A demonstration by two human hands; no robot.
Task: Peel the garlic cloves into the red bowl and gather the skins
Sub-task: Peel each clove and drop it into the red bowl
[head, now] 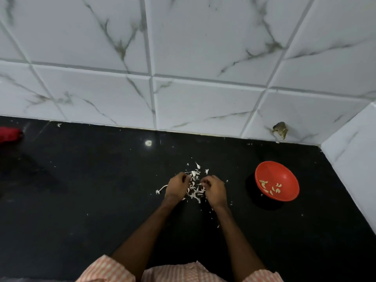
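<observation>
Many thin white skins (194,188) lay in a loose pile on the black counter (101,190), between the left hand (176,187) and the right hand (215,189). Both hands had fingers curled in at the pile, but I could not tell what they pinched. A few peeled cloves (271,188) sat in the red bowl (278,171), well off to the right. I thought a fast sweep could flick the light skins far away.

no readable text, no labels

red bowl (277,181), black counter (81,190), white skins (195,190)
</observation>
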